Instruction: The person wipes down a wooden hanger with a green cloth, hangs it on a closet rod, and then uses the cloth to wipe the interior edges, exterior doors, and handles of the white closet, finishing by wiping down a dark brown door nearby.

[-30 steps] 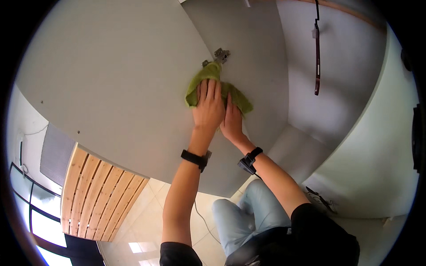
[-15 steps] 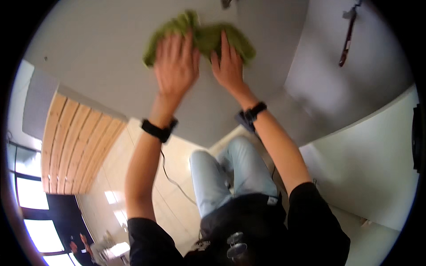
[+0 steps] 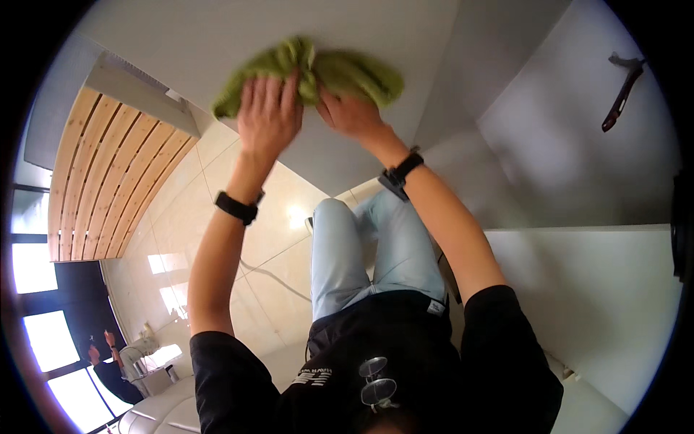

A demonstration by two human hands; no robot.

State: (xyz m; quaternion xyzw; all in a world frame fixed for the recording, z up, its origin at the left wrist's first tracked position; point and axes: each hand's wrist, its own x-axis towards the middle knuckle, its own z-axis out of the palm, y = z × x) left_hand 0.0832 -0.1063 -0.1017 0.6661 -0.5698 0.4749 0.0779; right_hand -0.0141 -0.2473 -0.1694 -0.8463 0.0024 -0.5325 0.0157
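Observation:
A green cloth [image 3: 354, 72] lies bunched on the pale grey surface [image 3: 390, 32] in front of me. My left hand [image 3: 267, 114] grips its left part, with the fingers bent over the near edge. My right hand [image 3: 352, 116] holds the cloth's near edge right of the middle, and some of its fingertips are hidden in the folds. Both hands are close together near the front of the surface. Each wrist wears a black band.
To the left stands a slatted wooden bench [image 3: 108, 173] on a tiled floor [image 3: 210, 217]. A dark-red-handled tool [image 3: 623, 98] is at the upper right, by a grey panel. A cable [image 3: 271, 273] runs along the floor. Another person [image 3: 119, 376] is far off at lower left.
Both hands and the cloth have come nearer to me and slightly left. The fingers, flatter on the cloth before, are now more bent around it. The view has shifted too.

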